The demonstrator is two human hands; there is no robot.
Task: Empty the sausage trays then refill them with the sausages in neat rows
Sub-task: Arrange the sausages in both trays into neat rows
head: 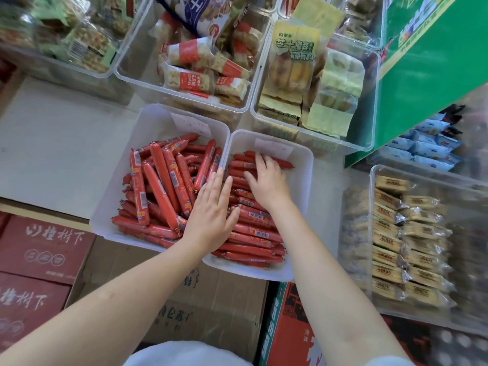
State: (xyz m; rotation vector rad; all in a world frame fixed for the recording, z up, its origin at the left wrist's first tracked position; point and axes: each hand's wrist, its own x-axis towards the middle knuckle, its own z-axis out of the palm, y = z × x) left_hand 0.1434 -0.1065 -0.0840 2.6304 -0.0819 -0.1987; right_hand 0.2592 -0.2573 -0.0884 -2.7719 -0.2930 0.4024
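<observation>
Two white plastic trays stand side by side on a shelf. The left tray (pixel 111 196) holds a jumbled heap of red wrapped sausages (pixel 161 186) lying at many angles. In the right tray (pixel 301 180) the sausages (pixel 253 233) lie crosswise in a rough stack. My left hand (pixel 211 215) lies flat, fingers straight, over the wall between the two trays and presses on the sausages. My right hand (pixel 266 180) reaches into the far part of the right tray, its fingers spread on top of the sausages there.
Clear bins of packaged snacks (pixel 206 64) and yellow-wrapped cakes (pixel 311 83) stand behind the trays. Another clear bin of wrapped biscuits (pixel 404 241) is at the right, beside a green sign (pixel 433 64). Cardboard boxes (pixel 39 260) sit below the shelf edge.
</observation>
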